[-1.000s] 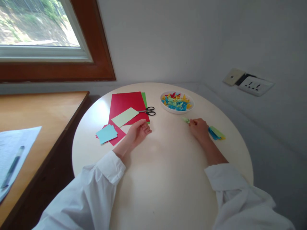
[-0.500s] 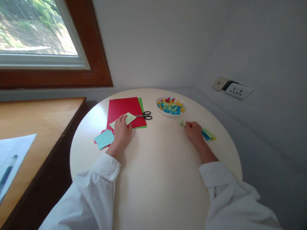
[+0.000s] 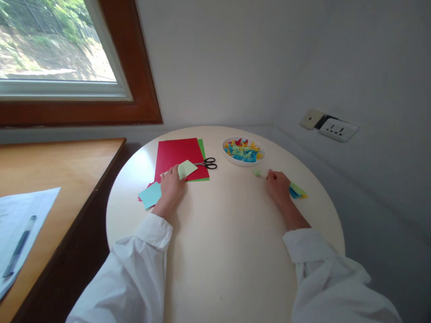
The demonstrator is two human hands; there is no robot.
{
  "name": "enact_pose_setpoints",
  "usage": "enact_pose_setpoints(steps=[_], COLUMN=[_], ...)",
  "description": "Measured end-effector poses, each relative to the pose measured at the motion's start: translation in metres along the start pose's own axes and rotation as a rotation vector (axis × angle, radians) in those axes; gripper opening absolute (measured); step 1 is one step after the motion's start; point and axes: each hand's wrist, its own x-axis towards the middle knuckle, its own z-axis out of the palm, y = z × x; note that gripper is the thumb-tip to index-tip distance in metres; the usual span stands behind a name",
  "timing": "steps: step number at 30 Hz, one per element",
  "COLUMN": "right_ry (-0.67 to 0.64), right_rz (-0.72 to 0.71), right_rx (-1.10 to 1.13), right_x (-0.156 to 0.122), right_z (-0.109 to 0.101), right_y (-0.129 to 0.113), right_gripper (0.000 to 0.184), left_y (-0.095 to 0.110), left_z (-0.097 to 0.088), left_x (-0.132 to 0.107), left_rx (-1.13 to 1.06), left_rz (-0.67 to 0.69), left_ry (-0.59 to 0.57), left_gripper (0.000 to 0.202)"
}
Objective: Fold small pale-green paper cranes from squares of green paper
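Note:
On the left of the round table, my left hand [image 3: 172, 186] has its fingers closed on a pale green paper square [image 3: 187, 169], whose right part sticks out beyond the fingertips. Beneath it lies a large red sheet [image 3: 178, 150] with a green sheet under that. Scissors [image 3: 210, 163] with black handles rest at the red sheet's right edge. My right hand [image 3: 279, 185] is curled closed on the table's right; anything inside is hidden. A small pale green folded paper piece [image 3: 257, 172] lies just left of its fingertips. Folded blue, yellow and green papers [image 3: 297, 191] show behind the wrist.
At the back stands a white dish [image 3: 244, 163] of many-coloured folded paper pieces. Light blue squares [image 3: 151, 195] over red ones lie left of my left hand. A wooden desk [image 3: 84, 161] with a paper and a pen [image 3: 20, 246] is at left. Walls border the table's back and right.
My right hand has drawn slightly right, away from the small green piece. My left hand covers more of the pale green square's left part. The whole view has shifted a little.

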Motion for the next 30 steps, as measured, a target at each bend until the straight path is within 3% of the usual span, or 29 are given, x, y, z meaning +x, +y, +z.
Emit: enact_pose_setpoints(steps=[8,13,23,30], right_ry=[0.111,0.151,-0.088,-0.28], right_rz=[-0.026,-0.129,-0.415,-0.556], right_rx=[0.078,0.152,0.313,0.357], right_x=[-0.003,-0.01,-0.041,-0.053], right_z=[-0.007,-0.012,0.005,0.012], right_y=[-0.002,-0.016,-0.059,-0.07], right_gripper=[0.035,0.031,0.031,0.015], left_y=[0.0,0.002,0.015,0.027], left_z=[-0.004,-0.003,-0.002,-0.004], left_x=[0.0,0.0,-0.009,-0.019], left_rx=[-0.005,-0.013,-0.118,-0.173], left_rz=[0.011,0.041,0.293,0.456], left_ry=[-0.009,-0.015,-0.136,-0.21], left_gripper=[0.044,0.041,0.04,0.034])
